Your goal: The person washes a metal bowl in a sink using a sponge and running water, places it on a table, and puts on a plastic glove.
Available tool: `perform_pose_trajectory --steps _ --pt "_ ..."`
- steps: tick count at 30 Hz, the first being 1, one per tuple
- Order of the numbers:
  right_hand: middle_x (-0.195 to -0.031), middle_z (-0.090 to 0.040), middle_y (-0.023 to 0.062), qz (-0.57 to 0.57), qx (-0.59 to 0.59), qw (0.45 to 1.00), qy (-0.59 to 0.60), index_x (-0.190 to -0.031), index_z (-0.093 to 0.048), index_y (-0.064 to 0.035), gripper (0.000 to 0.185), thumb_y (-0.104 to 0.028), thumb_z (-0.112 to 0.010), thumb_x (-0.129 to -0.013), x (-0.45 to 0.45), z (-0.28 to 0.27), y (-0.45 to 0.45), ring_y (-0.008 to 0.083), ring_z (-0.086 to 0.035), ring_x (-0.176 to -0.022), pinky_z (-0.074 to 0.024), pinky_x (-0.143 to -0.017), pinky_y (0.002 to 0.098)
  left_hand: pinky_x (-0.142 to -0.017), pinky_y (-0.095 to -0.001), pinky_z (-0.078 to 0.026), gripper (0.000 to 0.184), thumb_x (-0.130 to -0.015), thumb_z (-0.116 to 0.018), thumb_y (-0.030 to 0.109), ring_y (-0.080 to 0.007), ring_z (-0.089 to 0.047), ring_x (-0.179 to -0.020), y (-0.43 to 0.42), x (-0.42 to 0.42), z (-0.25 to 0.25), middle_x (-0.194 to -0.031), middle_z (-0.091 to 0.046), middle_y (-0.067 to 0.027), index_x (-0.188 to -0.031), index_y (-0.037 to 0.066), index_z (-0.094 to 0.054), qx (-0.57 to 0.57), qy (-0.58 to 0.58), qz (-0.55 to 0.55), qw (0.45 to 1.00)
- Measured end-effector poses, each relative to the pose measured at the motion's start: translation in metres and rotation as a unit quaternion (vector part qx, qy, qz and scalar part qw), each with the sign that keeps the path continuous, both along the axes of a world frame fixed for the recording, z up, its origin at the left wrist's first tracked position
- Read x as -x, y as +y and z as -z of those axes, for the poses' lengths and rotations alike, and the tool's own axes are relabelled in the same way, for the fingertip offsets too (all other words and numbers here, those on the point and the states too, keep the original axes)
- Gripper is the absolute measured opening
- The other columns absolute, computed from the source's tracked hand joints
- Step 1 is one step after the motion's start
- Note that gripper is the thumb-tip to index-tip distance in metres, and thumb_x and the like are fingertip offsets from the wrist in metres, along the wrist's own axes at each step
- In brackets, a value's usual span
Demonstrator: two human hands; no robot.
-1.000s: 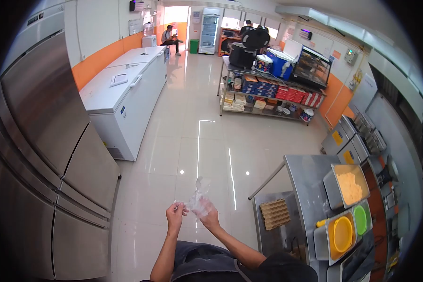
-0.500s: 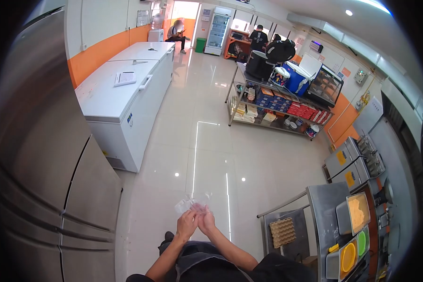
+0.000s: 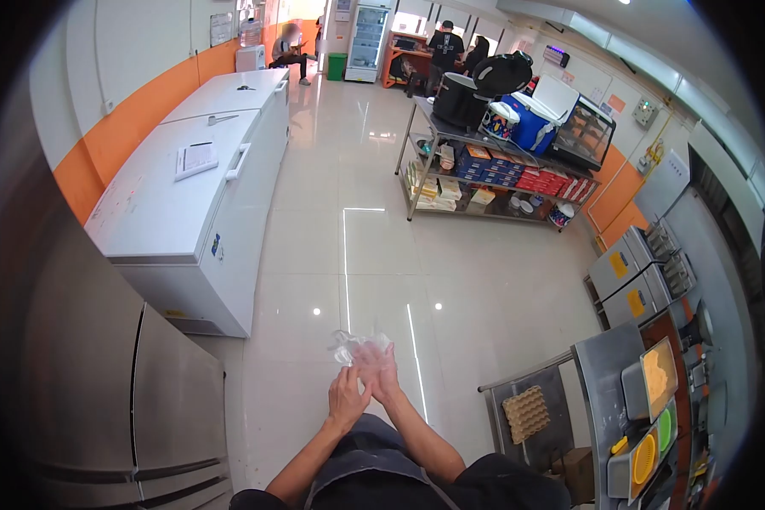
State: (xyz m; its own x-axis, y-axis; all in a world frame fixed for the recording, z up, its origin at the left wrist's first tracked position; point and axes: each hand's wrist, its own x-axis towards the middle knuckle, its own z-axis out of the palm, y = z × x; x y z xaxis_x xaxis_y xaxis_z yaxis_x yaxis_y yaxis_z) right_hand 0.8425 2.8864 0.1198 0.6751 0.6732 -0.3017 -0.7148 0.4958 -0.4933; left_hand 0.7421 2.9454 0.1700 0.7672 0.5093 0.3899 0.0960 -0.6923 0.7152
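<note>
A thin, clear disposable plastic glove (image 3: pixel 345 346) is partly over the fingers of my right hand (image 3: pixel 384 378), out in front of my body. Inside the plastic, that hand is open, its fingers stretched forward, with loose glove ends sticking out to the left. My left hand (image 3: pixel 347 397) is closed at the glove's edge by the right palm, the thumb and fingers seeming to pinch the film. My dark apron (image 3: pixel 370 455) shows below both wrists.
A white chest freezer (image 3: pixel 191 200) and a steel fridge (image 3: pixel 178 399) stand left. At right, a steel table (image 3: pixel 603 365) carries trays and baskets, with an egg carton (image 3: pixel 527 414) on a lower shelf. Farther off are a loaded rack (image 3: pixel 416 127) and several people.
My right hand has pushed farther into the plastic and its fingers have opened out. My left hand has slid back toward the right wrist. The view has shifted slightly.
</note>
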Motion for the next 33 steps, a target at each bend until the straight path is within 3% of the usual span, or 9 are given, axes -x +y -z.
perform_pose_trajectory --steps 3,6,9,12,21,24,27,30,33 --pt "-0.14 -0.026 0.0196 -0.005 -0.073 0.994 0.081 -0.138 -0.019 -0.0034 0.073 -0.058 -0.023 -0.09 -0.033 0.001 0.021 0.031 -0.028 -0.128 -0.0249 -0.105 0.0416 -0.064 -0.0399 -0.046 0.01 -0.076 -0.058 0.008 -0.0325 -0.056 -0.073 0.028 -0.038 0.015 -0.076 -0.055 -0.014 -0.083 0.001 -0.056 -0.007 0.008 0.011 1.0" --pt "-0.134 -0.035 0.0173 0.02 -0.081 0.994 0.073 -0.133 -0.029 -0.0036 0.067 -0.056 -0.027 -0.09 -0.069 0.019 0.051 0.0289 -0.033 -0.124 -0.0266 -0.105 0.0409 -0.064 -0.0406 -0.046 0.009 -0.078 -0.057 0.007 -0.0332 -0.056 -0.073 0.059 -0.07 0.018 -0.078 -0.055 -0.0149 -0.084 0.001 -0.055 -0.024 0.017 0.046 0.998" --pt "-0.118 -0.049 0.0124 0.103 -0.008 0.992 -0.073 -0.122 -0.041 -0.0059 0.058 -0.054 -0.033 -0.09 -0.103 0.047 0.081 0.0248 -0.043 -0.113 -0.0318 -0.101 0.0392 -0.064 -0.0413 -0.045 0.006 -0.079 -0.055 0.005 -0.0337 -0.056 -0.074 0.073 -0.098 0.014 -0.078 -0.055 -0.0155 -0.083 0.0 -0.055 -0.027 0.021 0.061 0.998" --pt "-0.099 -0.055 0.0067 0.099 -0.008 0.995 -0.025 -0.109 -0.048 -0.009 0.049 -0.053 -0.037 -0.09 -0.125 0.031 0.097 0.0204 -0.05 -0.102 -0.0385 -0.094 0.0361 -0.065 -0.0415 -0.045 0.005 -0.08 -0.053 0.004 -0.0343 -0.055 -0.075 0.08 -0.117 0.02 -0.078 -0.055 -0.0161 -0.083 0.0 -0.055 -0.027 0.023 0.061 0.997" --pt "-0.113 -0.052 0.0094 -0.038 0.008 0.999 0.015 -0.126 -0.042 -0.0111 0.067 -0.064 -0.036 -0.084 -0.174 0.029 0.11 0.02 -0.045 -0.104 -0.032 -0.094 0.0343 -0.065 -0.0401 -0.045 0.004 -0.077 -0.055 0.0 -0.035 -0.055 -0.072 0.1 -0.159 0.024 -0.077 -0.055 -0.0167 -0.081 -0.001 -0.055 -0.023 0.013 0.095 0.995" --pt "-0.117 -0.047 0.0118 0.007 0.023 0.999 0.032 -0.128 -0.036 -0.0095 0.071 -0.066 -0.033 -0.084 -0.178 0.014 0.118 0.0248 -0.041 -0.115 -0.0298 -0.098 0.0389 -0.065 -0.0404 -0.045 0.004 -0.078 -0.054 0.001 -0.0348 -0.055 -0.072 0.102 -0.168 0.025 -0.077 -0.055 -0.0165 -0.081 -0.001 -0.054 -0.013 0.017 0.107 0.994" --pt "-0.123 -0.041 0.01 -0.017 0.043 0.998 -0.044 -0.129 -0.035 -0.0121 0.071 -0.067 -0.033 -0.083 -0.192 0.024 0.113 0.0257 -0.039 -0.116 -0.0292 -0.098 0.0441 -0.065 -0.0408 -0.045 0.004 -0.079 -0.054 0.002 -0.0347 -0.055 -0.073 0.104 -0.174 0.026 -0.077 -0.054 -0.0166 -0.081 0.0 -0.054 -0.013 0.016 0.112 0.993" --pt "-0.128 -0.037 0.0084 0.057 0.099 0.993 -0.035 -0.13 -0.033 -0.0135 0.074 -0.069 -0.034 -0.081 -0.211 0.066 0.123 0.0274 -0.039 -0.115 -0.0287 -0.096 0.0491 -0.064 -0.0399 -0.045 0.004 -0.077 -0.055 0.0 -0.0348 -0.055 -0.072 0.104 -0.179 0.023 -0.076 -0.055 -0.0166 -0.08 -0.001 -0.055 -0.017 0.012 0.122 0.992" --pt "-0.124 -0.039 0.0078 0.041 0.101 0.994 0.001 -0.128 -0.033 -0.0118 0.078 -0.072 -0.037 -0.078 -0.209 0.05 0.118 0.0272 -0.042 -0.107 -0.0314 -0.092 0.0505 -0.064 -0.04 -0.045 0.003 -0.077 -0.055 0.001 -0.0348 -0.055 -0.072 0.104 -0.183 0.025 -0.076 -0.055 -0.0166 -0.08 -0.001 -0.054 -0.014 0.019 0.135 0.991"
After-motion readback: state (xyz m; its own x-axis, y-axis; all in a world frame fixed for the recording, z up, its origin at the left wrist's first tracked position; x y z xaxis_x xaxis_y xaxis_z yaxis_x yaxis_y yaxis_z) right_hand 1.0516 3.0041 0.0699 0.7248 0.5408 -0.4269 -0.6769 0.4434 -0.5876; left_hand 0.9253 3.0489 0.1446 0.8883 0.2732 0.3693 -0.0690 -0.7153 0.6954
